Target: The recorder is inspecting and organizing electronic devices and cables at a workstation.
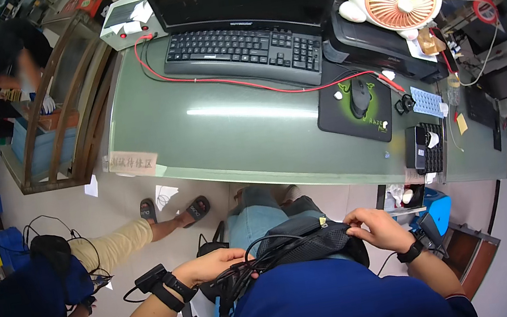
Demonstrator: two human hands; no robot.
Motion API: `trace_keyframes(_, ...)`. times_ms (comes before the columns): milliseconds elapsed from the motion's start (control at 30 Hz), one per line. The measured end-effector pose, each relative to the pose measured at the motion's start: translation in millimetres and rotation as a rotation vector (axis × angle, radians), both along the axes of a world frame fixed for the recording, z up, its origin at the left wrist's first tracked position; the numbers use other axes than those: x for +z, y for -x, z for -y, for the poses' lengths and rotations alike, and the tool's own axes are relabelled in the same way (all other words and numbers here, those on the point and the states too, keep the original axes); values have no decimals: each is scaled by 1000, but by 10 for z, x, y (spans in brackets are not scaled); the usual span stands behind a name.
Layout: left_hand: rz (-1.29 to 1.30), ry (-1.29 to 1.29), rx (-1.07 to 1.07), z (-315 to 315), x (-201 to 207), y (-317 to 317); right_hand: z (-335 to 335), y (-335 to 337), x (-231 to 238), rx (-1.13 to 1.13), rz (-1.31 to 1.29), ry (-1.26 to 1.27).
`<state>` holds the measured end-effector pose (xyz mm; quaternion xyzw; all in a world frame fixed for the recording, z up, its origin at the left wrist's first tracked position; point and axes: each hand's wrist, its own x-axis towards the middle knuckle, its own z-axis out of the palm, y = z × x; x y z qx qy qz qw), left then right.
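Now | black pouch lies left-right | right hand fingers pinch edge | left hand grips cables

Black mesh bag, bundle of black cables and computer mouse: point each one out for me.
black mesh bag [320, 244]: head view, on the mesh panel between the hands.
bundle of black cables [236, 279]: head view, on the tangle beside the left hand.
computer mouse [360, 96]: head view, on its back, on the mouse pad.
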<state>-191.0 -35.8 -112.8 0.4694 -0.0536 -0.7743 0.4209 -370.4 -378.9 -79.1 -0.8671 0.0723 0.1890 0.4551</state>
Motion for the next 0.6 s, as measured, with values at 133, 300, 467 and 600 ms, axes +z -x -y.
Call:
trace_keyframes(133,-188,1,110,-135,-88,29,94,29,92,88,48,-31)
trace_keyframes(300,158,-18,133,-322,-61,-163,15,60,19,-90,-53,-170)
trace_keyframes(467,885,-21,353,-46,661,-149,-118,294,15,-190,-185,-233)
trace_keyframes(600,1536,234,-281,434,823,68,-322,84,133,-169,6,59)
